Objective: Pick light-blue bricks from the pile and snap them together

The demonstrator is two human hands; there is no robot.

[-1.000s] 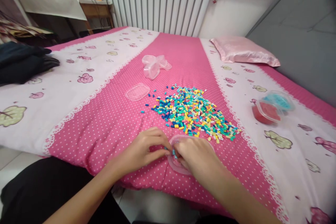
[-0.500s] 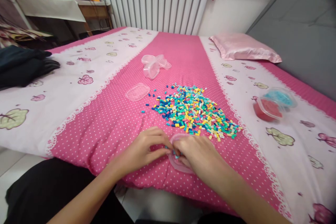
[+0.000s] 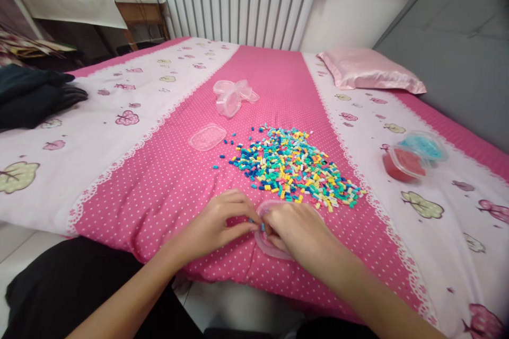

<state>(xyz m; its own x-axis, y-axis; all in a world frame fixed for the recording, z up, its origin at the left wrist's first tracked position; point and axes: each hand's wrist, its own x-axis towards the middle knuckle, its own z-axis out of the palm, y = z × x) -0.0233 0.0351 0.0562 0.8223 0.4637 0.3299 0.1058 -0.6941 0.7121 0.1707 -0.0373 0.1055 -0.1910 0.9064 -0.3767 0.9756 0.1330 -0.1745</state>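
Clock centred on clear tub point(image 3: 265, 246). Eleven: flat lid point(image 3: 207, 137), apart, perhaps kept from underhand. Nine: left hand point(image 3: 228, 220), thumb and fingertips pinched on blue brick point(image 3: 251, 220) at rim, likely for control. Centre: right hand point(image 3: 296, 225), fingers curled into tub; grip hidden, cannot tell. Twelve-to-one: mixed brick pile point(image 3: 296, 169), seemingly within easy reach. Two: red tub point(image 3: 404, 164), blue tub point(image 3: 423, 146), perhaps separating colours.
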